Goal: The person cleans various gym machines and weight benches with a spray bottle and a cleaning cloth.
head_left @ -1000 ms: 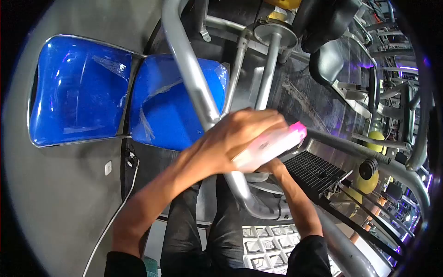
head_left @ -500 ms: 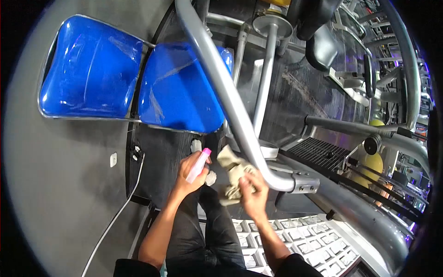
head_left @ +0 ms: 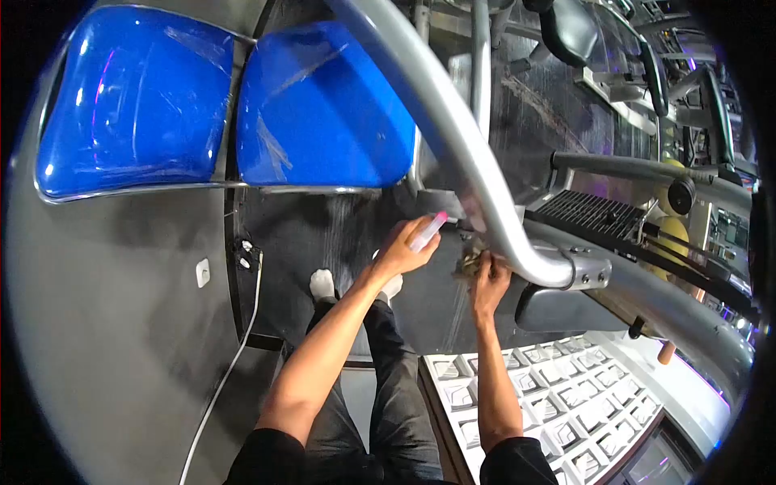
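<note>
A small translucent spray bottle (head_left: 425,234) with a pink top is gripped in my left hand (head_left: 399,252), its top tilted up and to the right toward the machine frame. My right hand (head_left: 491,284) has its fingers closed on a beige cloth (head_left: 470,260), mostly covered by the fingers. That hand and the cloth are right at the thick silver tube (head_left: 461,121) of an exercise machine, just left of its lower bend. Below the bend sits a black pad (head_left: 570,309).
A blue chair (head_left: 323,113) wrapped in plastic stands ahead on the left. A white cable (head_left: 220,376) runs along the grey wall (head_left: 145,323) near a socket (head_left: 202,273). More gym machines, with a black seat (head_left: 568,32), fill the right. White patterned panelling (head_left: 541,388) lies below.
Both hands have moved forward and to the right. The cloth has gone from hanging in front of me to the silver tube. The view has shifted, and both feet now show.
</note>
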{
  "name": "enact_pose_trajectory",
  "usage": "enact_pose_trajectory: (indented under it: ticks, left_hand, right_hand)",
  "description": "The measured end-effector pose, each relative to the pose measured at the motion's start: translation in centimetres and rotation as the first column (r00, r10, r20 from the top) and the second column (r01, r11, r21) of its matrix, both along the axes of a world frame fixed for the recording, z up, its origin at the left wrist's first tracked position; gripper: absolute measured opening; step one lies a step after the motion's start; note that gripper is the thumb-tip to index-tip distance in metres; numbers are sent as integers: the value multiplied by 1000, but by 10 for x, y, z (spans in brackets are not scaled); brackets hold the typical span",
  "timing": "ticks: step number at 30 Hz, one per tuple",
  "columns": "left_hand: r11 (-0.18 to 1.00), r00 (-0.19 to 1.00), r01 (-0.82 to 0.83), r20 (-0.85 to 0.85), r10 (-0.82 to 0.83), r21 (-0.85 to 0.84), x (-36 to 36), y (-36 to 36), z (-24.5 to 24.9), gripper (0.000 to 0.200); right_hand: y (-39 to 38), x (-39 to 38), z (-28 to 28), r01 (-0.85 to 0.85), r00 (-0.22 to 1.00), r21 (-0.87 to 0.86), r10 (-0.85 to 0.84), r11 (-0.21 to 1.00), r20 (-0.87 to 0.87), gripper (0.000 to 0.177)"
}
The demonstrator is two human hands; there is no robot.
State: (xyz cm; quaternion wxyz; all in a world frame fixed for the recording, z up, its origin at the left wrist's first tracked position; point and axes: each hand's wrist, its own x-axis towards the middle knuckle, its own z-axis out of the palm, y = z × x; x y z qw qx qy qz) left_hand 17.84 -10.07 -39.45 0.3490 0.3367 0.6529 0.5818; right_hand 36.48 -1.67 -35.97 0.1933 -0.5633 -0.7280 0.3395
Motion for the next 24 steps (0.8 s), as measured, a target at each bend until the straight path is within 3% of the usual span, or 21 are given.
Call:
enact_pose_trajectory:
  ticks: [2,4,7,8,10,11,12,13,14,15,17,18,19,21,22,23,24]
  left_hand:
    - [999,996,11,93,-7,-36,3,1,0,12]
    - [999,998,12,61,-10,-44,10,-5,-14,12]
    - [1000,1000,-7,-11,7,8,15,-18,-37,10]
    - [999,999,-29,25,28,24,19,-24,-49,10]
    - [998,997,-49,66,47,34,20,-40,-56,9]
    - [999,997,8,74,-11,35,10,-50,-46,9]
    - [997,994,67,82,-70,38,3,-62,-41,8]
    - [997,993,74,90,-77,38,2,-74,-43,8]
    - [994,988,102,124,-97,-31,2,-88,-42,9]
    - [987,982,128,153,-112,-96,2,-98,-40,10]
    - [977,987,135,106,-119,-165,4,-118,-35,11]
    - [961,991,133,60,-123,-240,6,-127,-32,11]
    - [962,991,132,51,-123,-240,8,-135,-35,11]
    - [979,995,104,14,-104,-177,14,-146,-38,12]
    - [954,990,139,6,-143,-265,15,-150,-35,9]
    - [954,989,146,3,-150,-260,16,-152,-32,9]
    - [960,989,146,2,-150,-240,19,-153,-33,7]
  right_hand:
    - [1,0,-5,-15,999,138,10,990,34,24]
    - [4,0,-16,-97,992,336,64,937,107,22]
    - [7,-9,-23,-66,998,210,61,976,31,19]
    - [13,-9,-47,-88,991,357,117,930,-59,16]
    - [18,-44,-35,-462,883,423,361,780,300,25]
    - [15,-68,-32,-538,830,471,342,699,440,23]
    - [13,-92,-31,-477,858,315,356,821,371,29]
    - [17,-111,-41,-611,748,396,337,685,572,35]
    - [10,-135,-33,-460,832,273,302,845,466,24]
    - [10,-136,-37,-784,514,205,427,587,744,17]
    - [8,-138,-42,-899,358,119,549,422,755,17]
    - [8,-136,-48,-916,307,109,502,385,809,16]
    - [9,-130,-46,-915,314,118,500,385,807,16]
    - [13,-109,-33,-874,454,212,579,438,677,23]
    - [10,-103,-15,-802,562,236,560,549,609,22]
    - [14,-82,-20,-798,568,241,552,553,610,22]
    - [22,-55,-35,-718,654,301,462,627,599,21]
